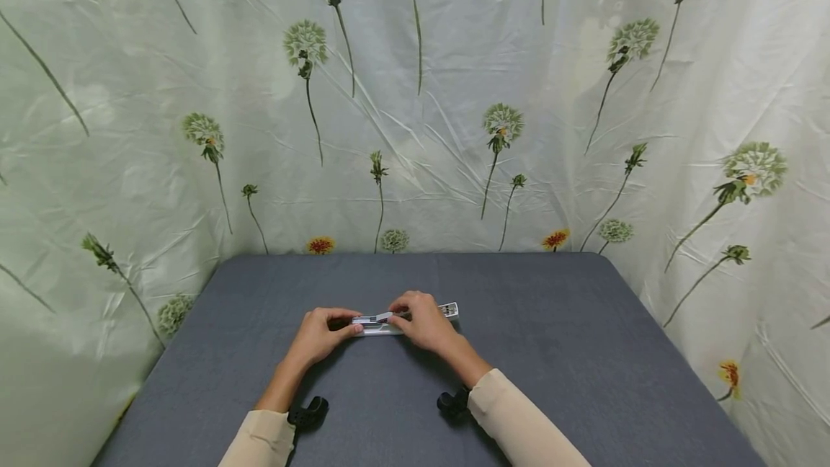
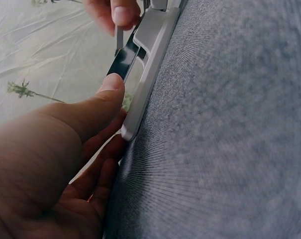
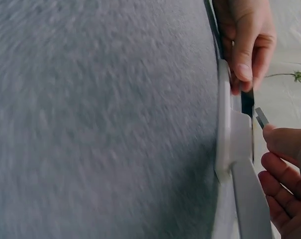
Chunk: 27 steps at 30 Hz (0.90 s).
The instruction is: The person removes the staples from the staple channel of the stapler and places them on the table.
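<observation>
A white stapler (image 1: 372,331) lies across the middle of the table, its top arm (image 1: 449,310) swung back to the right and its dark metal magazine (image 2: 121,63) exposed. At the stapler's left end, my left hand (image 1: 318,337) grips it, the thumb on the magazine and the fingers around the far side. Between thumb and fingertips, my right hand (image 1: 424,323) pinches a short grey strip of staples (image 3: 261,117). In the right wrist view the strip is tilted, close beside the magazine. My right hand hides part of the stapler's middle in the head view.
A dark grey cloth covers the table (image 1: 551,366). Behind it and at both sides hangs a pale curtain (image 1: 415,128) printed with dandelions. Black straps with small mounts (image 1: 310,413) sit on both wrists, near the cream sleeves.
</observation>
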Each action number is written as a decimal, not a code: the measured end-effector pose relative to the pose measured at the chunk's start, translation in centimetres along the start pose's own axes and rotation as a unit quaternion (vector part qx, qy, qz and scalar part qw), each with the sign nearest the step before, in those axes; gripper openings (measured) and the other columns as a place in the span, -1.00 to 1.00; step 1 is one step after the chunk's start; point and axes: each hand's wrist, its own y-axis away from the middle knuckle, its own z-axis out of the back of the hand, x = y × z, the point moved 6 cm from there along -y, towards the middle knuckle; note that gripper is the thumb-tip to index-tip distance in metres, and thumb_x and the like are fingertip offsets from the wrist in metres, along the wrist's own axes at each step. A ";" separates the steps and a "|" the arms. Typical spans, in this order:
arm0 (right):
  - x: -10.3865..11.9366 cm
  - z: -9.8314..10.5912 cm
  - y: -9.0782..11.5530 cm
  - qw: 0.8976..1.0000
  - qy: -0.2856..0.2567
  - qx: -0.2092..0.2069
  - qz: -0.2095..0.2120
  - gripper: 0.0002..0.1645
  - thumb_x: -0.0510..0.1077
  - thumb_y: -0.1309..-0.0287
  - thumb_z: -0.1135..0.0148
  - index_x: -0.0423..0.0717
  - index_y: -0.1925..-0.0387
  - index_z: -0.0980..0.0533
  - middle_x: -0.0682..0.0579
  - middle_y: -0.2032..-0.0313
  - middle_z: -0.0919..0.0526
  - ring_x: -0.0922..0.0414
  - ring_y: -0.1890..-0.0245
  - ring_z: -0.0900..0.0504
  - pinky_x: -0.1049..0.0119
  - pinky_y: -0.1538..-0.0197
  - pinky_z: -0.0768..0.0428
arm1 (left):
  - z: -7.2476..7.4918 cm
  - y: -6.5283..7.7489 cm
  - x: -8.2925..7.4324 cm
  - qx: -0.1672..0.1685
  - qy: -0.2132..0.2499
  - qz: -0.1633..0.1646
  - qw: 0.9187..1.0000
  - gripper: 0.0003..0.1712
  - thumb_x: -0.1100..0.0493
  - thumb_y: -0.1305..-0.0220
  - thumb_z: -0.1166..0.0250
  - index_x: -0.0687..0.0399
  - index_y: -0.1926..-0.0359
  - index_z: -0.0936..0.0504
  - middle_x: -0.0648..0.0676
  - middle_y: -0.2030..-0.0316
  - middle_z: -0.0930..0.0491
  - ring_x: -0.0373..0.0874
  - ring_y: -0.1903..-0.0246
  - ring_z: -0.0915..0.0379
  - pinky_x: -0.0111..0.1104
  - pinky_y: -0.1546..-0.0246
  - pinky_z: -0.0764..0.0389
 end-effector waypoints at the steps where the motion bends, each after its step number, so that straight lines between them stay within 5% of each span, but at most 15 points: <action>1: -0.1 0.2 0.1 1.000 -0.001 -0.003 0.002 -0.84 -0.08 -0.26 -0.45 -0.03 0.15 -0.76 0.06 0.20 -0.75 0.13 0.15 -0.71 0.28 0.08 -0.66 | 0.0 0.0 0.0 0.000 -0.001 0.001 1.000 -0.73 -0.05 -0.18 -0.55 -0.21 0.09 -0.84 -0.09 0.16 -0.80 -0.23 0.16 -0.68 -0.27 0.11 -0.62; 27: -3.8 6.7 3.5 0.998 -0.061 -0.033 -0.009 -0.79 -0.13 -0.26 -0.44 -0.08 0.08 -0.73 0.03 0.12 -0.74 -0.05 0.04 -0.71 -0.05 -0.01 -0.65 | 0.1 0.1 -0.2 0.002 -0.011 -0.010 1.000 -0.72 -0.07 -0.17 -0.56 -0.25 0.08 -0.84 -0.11 0.14 -0.80 -0.19 0.10 -0.67 -0.18 0.02 -0.61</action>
